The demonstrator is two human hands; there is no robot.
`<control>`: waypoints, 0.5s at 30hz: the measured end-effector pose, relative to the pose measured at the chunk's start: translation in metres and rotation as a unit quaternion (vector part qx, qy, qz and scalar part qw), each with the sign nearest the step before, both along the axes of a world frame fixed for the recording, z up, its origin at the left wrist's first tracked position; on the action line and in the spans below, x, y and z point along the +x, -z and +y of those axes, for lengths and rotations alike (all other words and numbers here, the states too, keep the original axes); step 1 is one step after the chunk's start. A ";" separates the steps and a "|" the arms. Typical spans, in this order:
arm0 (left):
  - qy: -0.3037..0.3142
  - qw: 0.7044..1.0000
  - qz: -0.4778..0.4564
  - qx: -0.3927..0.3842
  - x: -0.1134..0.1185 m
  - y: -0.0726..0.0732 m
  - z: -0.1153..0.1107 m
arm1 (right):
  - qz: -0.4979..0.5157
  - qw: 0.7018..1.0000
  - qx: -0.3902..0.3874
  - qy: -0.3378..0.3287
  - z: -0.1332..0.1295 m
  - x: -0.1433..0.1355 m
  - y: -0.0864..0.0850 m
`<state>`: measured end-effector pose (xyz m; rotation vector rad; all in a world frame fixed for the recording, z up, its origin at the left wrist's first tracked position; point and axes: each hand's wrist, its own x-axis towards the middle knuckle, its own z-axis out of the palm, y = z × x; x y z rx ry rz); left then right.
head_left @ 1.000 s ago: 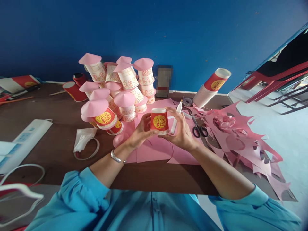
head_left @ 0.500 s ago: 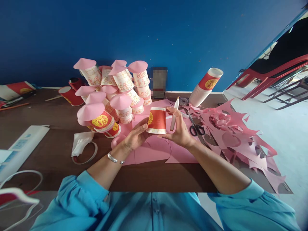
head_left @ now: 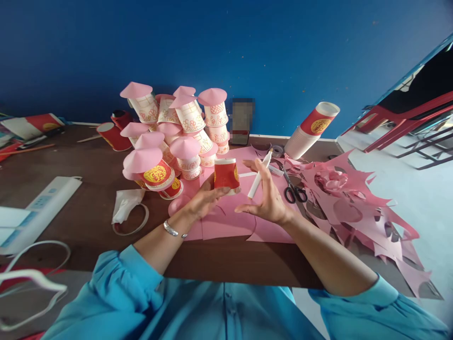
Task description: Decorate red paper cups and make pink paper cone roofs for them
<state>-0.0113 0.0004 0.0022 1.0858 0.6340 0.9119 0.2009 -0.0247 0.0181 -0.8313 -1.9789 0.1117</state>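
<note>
A red paper cup (head_left: 224,175) with a yellow emblem sits in my left hand (head_left: 207,200), the fingers round its lower left side. Its narrow end points up. To the right, my right hand (head_left: 269,198) is apart from the cup, with thumb and forefinger spread. A white marker pen (head_left: 260,174) lies slanted across that hand, held among the fingers. Under both hands lie pink paper sheets (head_left: 226,224). Stacked cups with pink cone tops (head_left: 184,148), some with flowers drawn in red and orange, stand left of the held cup.
Black-handled scissors (head_left: 295,192) and a roll of tape (head_left: 278,151) lie right of my hands. Pink paper scraps (head_left: 348,210) cover the table's right side. A leaning stack of cups (head_left: 307,134) stands behind. At left are a power strip (head_left: 42,212) and a white mask (head_left: 127,205).
My right hand has let go of the cup and opened away from it, the marker tilting further. The cup has turned in my left hand, its emblem now toward the right.
</note>
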 end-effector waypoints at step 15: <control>-0.064 0.993 0.070 0.064 0.008 -0.013 -0.007 | -0.016 0.992 0.104 0.072 -0.036 -0.016 -0.029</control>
